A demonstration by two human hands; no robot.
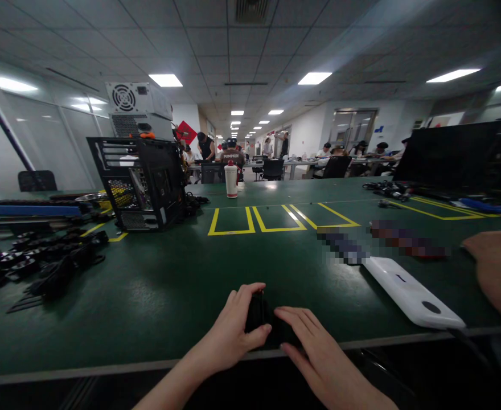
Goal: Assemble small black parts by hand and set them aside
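Observation:
Near the front edge of the green table [156, 296], my left hand [238, 322] is closed round a small black object [257, 312], thumb on the near side and fingers over the top. My right hand [308, 344] is just to its right, with fingers and thumb curved round something dark [285, 331]. Whether the two dark parts are one object cannot be made out. A white device [408, 290] with a black oval lies to the right of my hands.
A black computer case [142, 185] carries metal power units [137, 99] at the left. Black cable bundles [54, 267] lie in front. A white bottle [231, 181] stands farther back. Another person's hand [496, 267] rests at the right. Black monitors [459, 156] stand behind it.

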